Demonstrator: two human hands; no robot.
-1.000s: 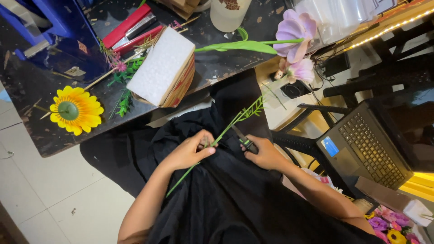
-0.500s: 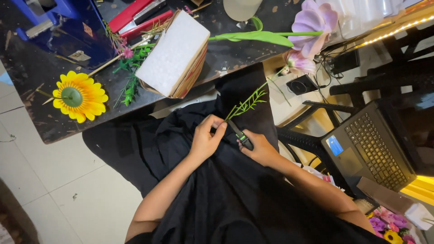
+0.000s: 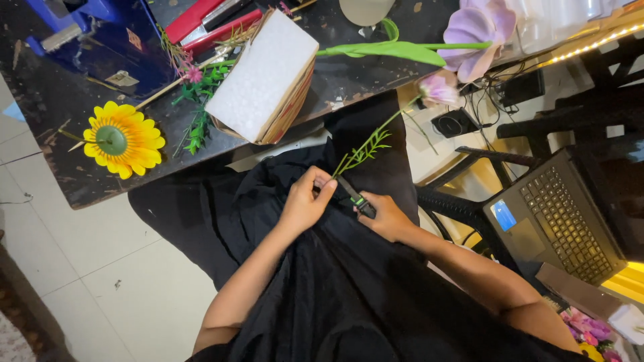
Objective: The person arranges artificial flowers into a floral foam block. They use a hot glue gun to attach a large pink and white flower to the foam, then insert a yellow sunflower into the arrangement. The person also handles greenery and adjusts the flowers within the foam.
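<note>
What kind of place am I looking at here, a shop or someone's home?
Probably a home craft corner, not a shop: a worn dark table strewn with artificial flowers like the sunflower, a foam block, and an open laptop beside the seated person.

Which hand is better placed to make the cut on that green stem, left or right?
Right, most likely. The right hand grips the black cutting tool with green trim, its tip close to the thin green artificial stem. The left hand pinches the stem's lower end, steadying it.
</note>
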